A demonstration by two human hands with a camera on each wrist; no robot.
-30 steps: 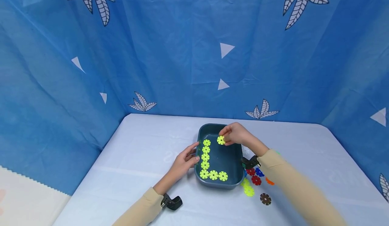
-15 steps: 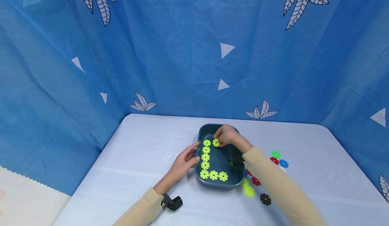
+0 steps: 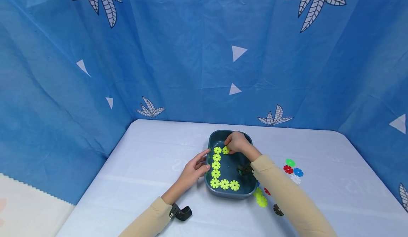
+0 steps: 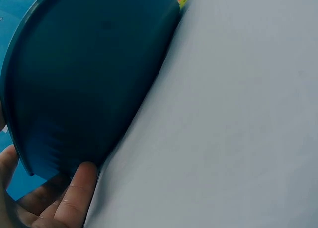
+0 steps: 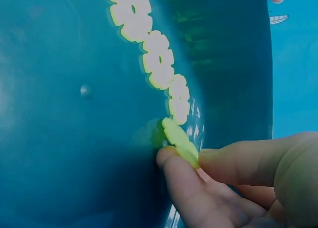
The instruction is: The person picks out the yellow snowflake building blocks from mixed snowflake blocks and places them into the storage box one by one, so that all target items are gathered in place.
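On the white table stands a dark teal plastic bin (image 3: 231,169). My right hand (image 3: 236,143) reaches inside and pinches a yellow-green notched plastic disc (image 5: 180,142) between thumb and fingers. In the right wrist view the disc is tilted, its edge close to the end of a line of flat discs. Those matching yellow-green discs (image 3: 216,165) run along the bin's left side, and several continue along the near side. My left hand (image 3: 192,168) touches the bin's left wall and rim, fingers spread; the left wrist view shows fingertips (image 4: 87,173) against the outer wall.
Loose notched discs lie right of the bin: green (image 3: 290,162), red (image 3: 288,169), blue (image 3: 298,172) and white (image 3: 295,179). Nearer are yellow-green discs (image 3: 262,201) and a brown disc (image 3: 278,209), partly covered by the right sleeve (image 3: 290,194). A blue curtain (image 3: 204,52) hangs behind the table.
My right hand has moved left and slightly down with the pinched disc, bringing it beside the far end of the left line. The left hand stays at the bin's wall.
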